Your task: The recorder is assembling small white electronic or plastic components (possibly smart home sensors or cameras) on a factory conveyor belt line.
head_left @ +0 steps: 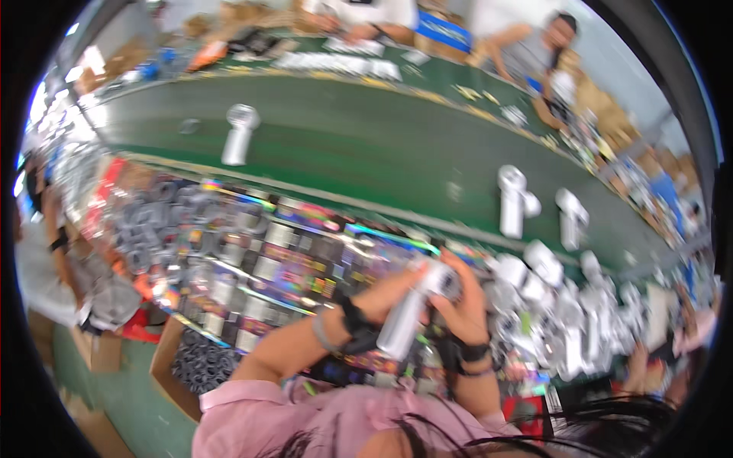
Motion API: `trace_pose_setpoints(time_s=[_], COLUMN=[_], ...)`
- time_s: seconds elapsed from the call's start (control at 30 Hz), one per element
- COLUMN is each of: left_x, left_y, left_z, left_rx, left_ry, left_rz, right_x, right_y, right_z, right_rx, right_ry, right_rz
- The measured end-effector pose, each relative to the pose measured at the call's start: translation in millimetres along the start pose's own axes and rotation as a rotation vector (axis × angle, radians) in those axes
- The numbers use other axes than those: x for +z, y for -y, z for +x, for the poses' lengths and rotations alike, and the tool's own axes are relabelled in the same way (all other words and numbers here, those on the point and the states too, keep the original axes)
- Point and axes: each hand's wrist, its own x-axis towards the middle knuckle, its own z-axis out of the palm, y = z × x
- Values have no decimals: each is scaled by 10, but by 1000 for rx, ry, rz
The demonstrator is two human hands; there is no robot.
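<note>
Between my two hands is a white handheld device (403, 322) with a round grey-centred head and a long handle; it looks like a small fan. Its handle slants down toward me. My left hand (382, 294) has its fingers closed about the device near the top of the handle. At the round head, my right hand (467, 307) grips from the other side, thumb and fingers bent around it. Motion blur hides the finer details. Under my hands lie rows of shiny, colourful printed boxes (294, 263). Right of my right hand is a heap of similar white devices (569, 328).
A green conveyor belt (366, 168) runs across ahead, carrying white devices (239, 137) spaced apart. Grey rings (156, 221) pile up at left, and more fill a carton (164, 359) below. Co-workers sit across the belt and at both sides.
</note>
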Motion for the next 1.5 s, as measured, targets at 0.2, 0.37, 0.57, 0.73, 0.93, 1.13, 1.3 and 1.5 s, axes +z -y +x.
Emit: trace_pose_setpoints(time_s=[0.2,0.37,0.57,0.73,0.93,1.13,1.3,1.5], left_x=[-56,79,59,47,16,124,160,50], left_y=[-8,9,23,-56,-18,15,22,27], left_z=[96,63,45,14,42,0,45,38], left_rx=[-52,-50,20,-109,-140,-22,43,-80], left_ry=[85,5,14,8,27,-84,-80,12], left_rz=[52,70,87,39,41,77,82,71], right_x=[-84,-94,-78,-101,-87,-62,-61,-23], right_y=[-41,-73,-83,-65,-85,-117,-156,-141], right_z=[-18,-107,-104,-70,-91,-59,-48,-73], right_rx=[54,81,110,97,102,102,95,266], right_ry=[17,38,53,91,106,135,108,72], right_rz=[100,136,154,131,138,85,187,528])
